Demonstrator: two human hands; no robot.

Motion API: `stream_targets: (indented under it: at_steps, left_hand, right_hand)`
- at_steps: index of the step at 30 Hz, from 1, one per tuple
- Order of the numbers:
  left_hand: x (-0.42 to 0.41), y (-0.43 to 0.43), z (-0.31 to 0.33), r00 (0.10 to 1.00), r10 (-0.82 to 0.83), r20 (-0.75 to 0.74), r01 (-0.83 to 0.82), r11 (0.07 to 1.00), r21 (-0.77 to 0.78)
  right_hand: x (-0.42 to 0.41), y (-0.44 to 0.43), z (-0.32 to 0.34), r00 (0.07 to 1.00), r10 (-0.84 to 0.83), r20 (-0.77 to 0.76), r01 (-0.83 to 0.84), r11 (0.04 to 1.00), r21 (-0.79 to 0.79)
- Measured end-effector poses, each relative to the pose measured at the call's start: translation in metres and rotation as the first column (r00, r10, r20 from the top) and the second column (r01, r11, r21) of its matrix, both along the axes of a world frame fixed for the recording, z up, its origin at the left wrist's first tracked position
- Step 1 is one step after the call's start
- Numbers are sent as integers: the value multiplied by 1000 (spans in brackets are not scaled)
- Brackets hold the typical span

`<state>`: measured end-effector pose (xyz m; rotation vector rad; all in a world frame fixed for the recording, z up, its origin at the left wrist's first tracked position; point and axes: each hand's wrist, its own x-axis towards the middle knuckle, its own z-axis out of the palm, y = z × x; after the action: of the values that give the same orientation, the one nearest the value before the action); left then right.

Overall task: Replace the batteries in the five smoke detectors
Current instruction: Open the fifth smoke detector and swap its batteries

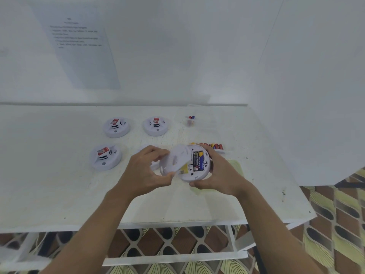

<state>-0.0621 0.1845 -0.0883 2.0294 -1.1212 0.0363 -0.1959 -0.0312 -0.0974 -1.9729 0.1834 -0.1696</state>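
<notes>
My right grip (219,175) holds the opened smoke detector (194,175) above the table (59,194), fingers curled round its rim. Fitted batteries (198,161) are visible in its compartment. My left grip (147,171) pinches the detached back cover (173,161), which overlaps the detector's left edge. Three other detectors (105,157) lie on the table to the left. A row of loose batteries (214,145) lies just behind.

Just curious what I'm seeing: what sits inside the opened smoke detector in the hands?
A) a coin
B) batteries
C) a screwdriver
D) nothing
B: dark batteries lie in the open compartment of the smoke detector that the right hand holds; the left hand holds its cover.
</notes>
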Motion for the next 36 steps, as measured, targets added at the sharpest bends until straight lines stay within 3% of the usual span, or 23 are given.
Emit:
stream_targets:
  at_steps: [3, 11, 14, 22, 25, 29, 32, 36]
  left_hand:
    - [4, 12, -11, 996, 64, -57, -61, 997, 51]
    - [-3, 25, -44, 980, 174, -96, -127, 921, 369]
    - [-8, 23, -53, 981, 188, -48, -145, 874, 463]
    - [-11, 18, -53, 985, 170, 14, -150, 828, 541]
    - [-15, 13, -45, 986, 166, 2, -146, 868, 475]
    - [-27, -8, -21, 962, 139, -234, -88, 973, 214]
    - [-35, -25, -3, 873, 115, -474, -54, 989, 141]
    - [-41, -38, 5, 780, 35, -625, -17, 999, 34]
  right_hand:
    - [-4, -2, -9, 996, -85, 19, 85, 996, 39]
    - [-14, -5, -29, 946, -277, 167, 260, 958, 121]
    - [-15, -5, -33, 946, -280, 164, 259, 956, 136]
    - [-18, -1, -33, 959, -237, 157, 213, 965, 152]
    - [-20, 3, -29, 968, -211, 135, 191, 970, 152]
    - [-26, 7, -20, 990, -122, 63, 115, 987, 109]
    - [-30, 10, -12, 999, -41, 18, 39, 993, 114]
    - [-35, 9, -10, 1000, -11, 18, 8, 989, 146]
